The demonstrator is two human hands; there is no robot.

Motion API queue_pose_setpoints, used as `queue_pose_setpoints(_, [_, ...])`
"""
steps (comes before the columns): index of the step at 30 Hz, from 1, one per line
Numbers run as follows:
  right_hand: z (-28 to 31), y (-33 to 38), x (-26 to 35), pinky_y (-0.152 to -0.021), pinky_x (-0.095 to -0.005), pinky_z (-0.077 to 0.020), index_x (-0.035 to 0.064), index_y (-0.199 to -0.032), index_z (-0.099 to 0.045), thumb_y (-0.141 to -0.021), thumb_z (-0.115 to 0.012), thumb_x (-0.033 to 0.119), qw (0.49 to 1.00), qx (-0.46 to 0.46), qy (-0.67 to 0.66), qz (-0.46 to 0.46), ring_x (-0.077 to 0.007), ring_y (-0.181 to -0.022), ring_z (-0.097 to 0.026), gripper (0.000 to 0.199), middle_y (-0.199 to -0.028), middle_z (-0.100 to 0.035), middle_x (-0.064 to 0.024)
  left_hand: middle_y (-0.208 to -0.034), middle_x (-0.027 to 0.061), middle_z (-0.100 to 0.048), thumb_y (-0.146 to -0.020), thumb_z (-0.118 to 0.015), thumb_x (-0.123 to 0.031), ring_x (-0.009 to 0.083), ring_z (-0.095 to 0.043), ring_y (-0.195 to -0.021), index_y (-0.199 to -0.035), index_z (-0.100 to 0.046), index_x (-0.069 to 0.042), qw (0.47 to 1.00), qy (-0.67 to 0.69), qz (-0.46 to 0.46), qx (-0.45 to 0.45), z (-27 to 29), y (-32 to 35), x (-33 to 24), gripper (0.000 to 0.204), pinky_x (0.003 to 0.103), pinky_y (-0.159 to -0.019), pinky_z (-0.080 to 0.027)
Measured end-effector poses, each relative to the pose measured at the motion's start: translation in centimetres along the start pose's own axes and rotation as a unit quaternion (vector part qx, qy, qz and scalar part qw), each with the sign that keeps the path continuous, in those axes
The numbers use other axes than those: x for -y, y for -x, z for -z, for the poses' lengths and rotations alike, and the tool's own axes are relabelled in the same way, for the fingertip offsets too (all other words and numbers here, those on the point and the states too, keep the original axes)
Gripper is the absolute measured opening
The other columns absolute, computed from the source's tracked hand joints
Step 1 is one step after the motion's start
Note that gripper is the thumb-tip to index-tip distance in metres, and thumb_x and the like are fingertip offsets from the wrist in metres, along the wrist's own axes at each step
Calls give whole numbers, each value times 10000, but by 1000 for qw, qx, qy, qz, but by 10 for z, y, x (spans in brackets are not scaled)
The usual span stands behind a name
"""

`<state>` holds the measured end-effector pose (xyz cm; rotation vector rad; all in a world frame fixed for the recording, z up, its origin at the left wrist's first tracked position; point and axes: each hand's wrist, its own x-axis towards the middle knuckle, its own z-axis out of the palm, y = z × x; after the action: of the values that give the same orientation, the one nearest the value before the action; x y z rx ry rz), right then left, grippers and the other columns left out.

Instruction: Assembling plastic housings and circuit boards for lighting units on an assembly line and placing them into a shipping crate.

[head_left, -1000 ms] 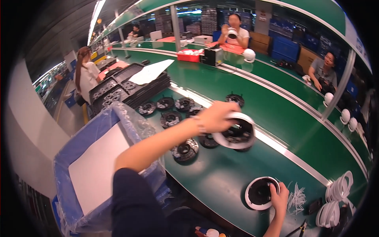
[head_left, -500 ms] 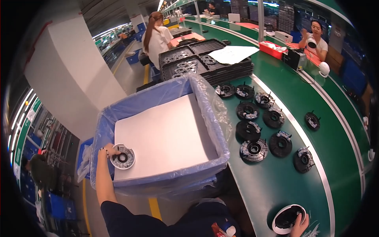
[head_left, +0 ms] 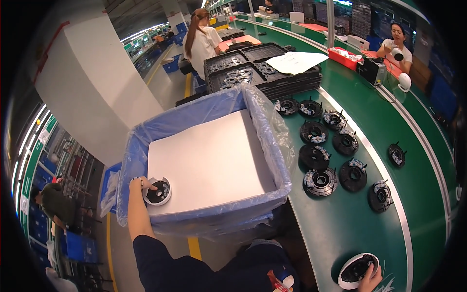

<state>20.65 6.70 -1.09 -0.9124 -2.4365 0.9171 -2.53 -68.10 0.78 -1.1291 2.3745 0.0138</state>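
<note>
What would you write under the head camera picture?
Left hand sets a round part on the white sheet in a blue-lined bin.

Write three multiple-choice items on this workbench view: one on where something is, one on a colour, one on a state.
1. Where is the white-rimmed round part under the left hand?
A. On the white sheet in the bag-lined bin
B. On the stacked black trays
C. On the floor

2. What colour is the bench top?
A. Red
B. Green
C. Yellow

3. How does the right hand stand to the second white-rimmed part?
A. Far from it
B. Lifting it overhead
C. Touching it on the bench

Key: 1 A, the part lies on the sheet's near left corner. 2 B, the surface is green throughout. 3 C, the fingers rest on its rim.
</note>
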Motion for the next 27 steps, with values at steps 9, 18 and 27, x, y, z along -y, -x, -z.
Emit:
queue_pose_setpoints(9, [0, -2, 5, -597, -364, -475, 28, -890, -613, -797, -569, 296, 999, 20, 26, -17, -287, -635, -606, 287, -715, -614, -178, -804, 155, -626, -583, -746, -467, 226, -615, -624, -991, -578, 44, 998, -31, 49, 32, 5, 9, -1, 676, 319, -576, -492])
queue_pose_setpoints(18, [-4, -2, -1, -535, -333, -483, 4, -882, -609, -797, -583, 273, 997, 40, -1, -60, -228, -591, -602, 283, -700, -621, -155, -905, 170, -615, -651, -686, -501, 222, -619, -744, -1036, -556, 0, 980, 41, 92, 170, -19, -47, 39, 645, 318, -658, -501])
queue_pose_setpoints(27, [-3, 0, -18, -586, -282, -467, -19, -910, -587, -801, -590, 169, 991, 48, -100, -71, -166, -658, -557, 217, -774, -608, -104, -1048, 192, -572, -627, -711, -358, 295, -554, -975, -1060, -540, 5, 975, -50, 9, -218, 48, 84, -43, 590, 380, -835, -438])
